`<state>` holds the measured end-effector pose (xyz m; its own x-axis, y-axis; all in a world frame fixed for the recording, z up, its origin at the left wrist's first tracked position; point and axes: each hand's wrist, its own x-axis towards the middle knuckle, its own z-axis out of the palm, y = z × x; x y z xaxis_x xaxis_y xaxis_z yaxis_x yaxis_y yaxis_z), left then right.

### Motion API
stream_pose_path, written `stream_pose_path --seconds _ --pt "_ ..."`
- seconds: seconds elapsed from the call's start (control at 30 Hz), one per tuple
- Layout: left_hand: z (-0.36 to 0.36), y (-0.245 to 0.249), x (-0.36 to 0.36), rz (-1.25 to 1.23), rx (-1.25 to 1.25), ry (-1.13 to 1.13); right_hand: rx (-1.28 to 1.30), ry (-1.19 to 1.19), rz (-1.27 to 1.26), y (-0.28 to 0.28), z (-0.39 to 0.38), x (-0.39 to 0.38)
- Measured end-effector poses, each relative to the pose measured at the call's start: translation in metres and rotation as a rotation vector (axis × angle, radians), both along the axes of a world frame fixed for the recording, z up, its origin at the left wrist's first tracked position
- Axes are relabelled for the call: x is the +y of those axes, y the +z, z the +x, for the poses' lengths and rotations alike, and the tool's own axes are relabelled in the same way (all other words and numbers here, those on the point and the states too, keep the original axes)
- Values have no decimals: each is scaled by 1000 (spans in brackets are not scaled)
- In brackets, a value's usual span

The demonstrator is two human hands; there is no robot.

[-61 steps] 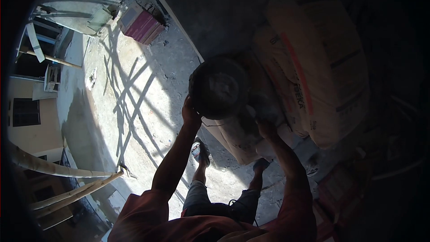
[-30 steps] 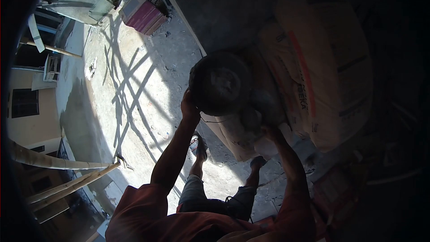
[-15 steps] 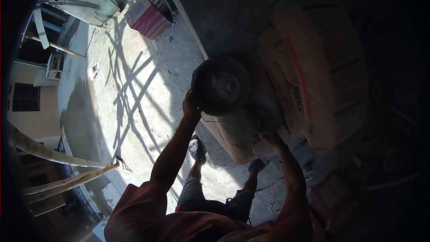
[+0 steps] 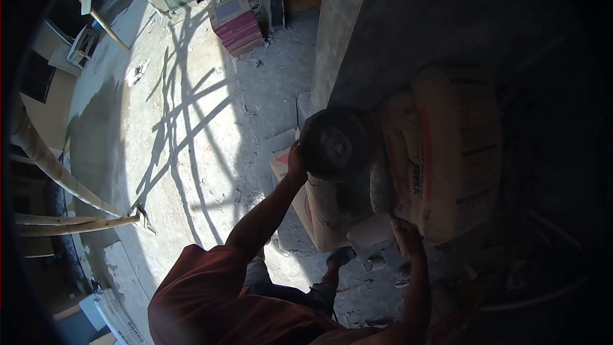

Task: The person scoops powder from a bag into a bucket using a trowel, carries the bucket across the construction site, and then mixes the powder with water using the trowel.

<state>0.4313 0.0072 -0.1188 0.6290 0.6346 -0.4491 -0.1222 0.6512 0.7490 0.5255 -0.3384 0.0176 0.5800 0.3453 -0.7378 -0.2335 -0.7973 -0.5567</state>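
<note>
A round black rubber bucket (image 4: 357, 131) with some grey powder at its bottom rests over an opened brown paper sack (image 4: 325, 223). My left hand (image 4: 296, 165) is closed on the bucket's left rim. Lower right, my right hand (image 4: 407, 236) is wrapped round the end of a flat, pale grey trowel-like tool (image 4: 370, 232), whose blade points left, close by the sack's near edge. The handle is hidden in my fingers. Full brown sacks with a red stripe (image 4: 456, 153) are stacked just right of the bucket.
A grey wall (image 4: 341, 32) stands behind the bucket and sacks. Purple-sided boxes (image 4: 236, 29) are stacked farther back on the sunlit concrete floor (image 4: 198, 153). Bamboo poles (image 4: 70, 182) lean in at the left. Rubble (image 4: 377, 265) lies near my foot, and a pale hose-like line (image 4: 536, 303) curves at lower right.
My right hand has drawn back toward me with the flat tool, whose blade now shows more fully beside the sack. My left hand stays on the bucket's rim. The view has shifted.
</note>
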Motion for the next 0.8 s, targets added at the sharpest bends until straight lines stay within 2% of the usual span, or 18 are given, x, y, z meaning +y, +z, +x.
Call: stream_pose_path --seconds 0.07,0.13,0.23,0.3,0.37,0.4,0.47,0.5,0.57,0.67,0.7,0.77,0.8 --pt "3 -5 -2 -35 -23 53 -41 -14 -26 39 0 23" --pt "6 -15 -3 -37 -82 81 -48 25 -5 56 6 50" --pt "15 -30 -7 -35 -159 131 -23 179 34 44 28 87" --pt "16 -28 -8 -28 -180 158 -81 254 -78 50 29 137" --pt "18 -16 -8 -55 -178 97 -750 673 66 -53 52 146" --pt "19 -14 -8 -47 -182 97 -756 671 72 -55 45 156" --pt "19 -11 -8 -86 -133 146 -1009 894 -208 -58 17 184" --pt "19 -16 -5 -84 -129 146 -1006 892 -204 -57 11 187" --pt "18 -28 -3 -51 -96 139 -1223 884 -179 -52 0 181" --pt "15 -13 -5 -43 -124 132 -1258 847 -114 -31 6 157" --pt "16 -14 -3 -44 -120 123 -1252 840 -118 -26 7 146" --pt "16 -22 -4 -28 -115 149 -1085 628 -21 -23 9 116" --pt "14 -22 -4 -36 -97 133 -1065 617 -32 -27 12 100"
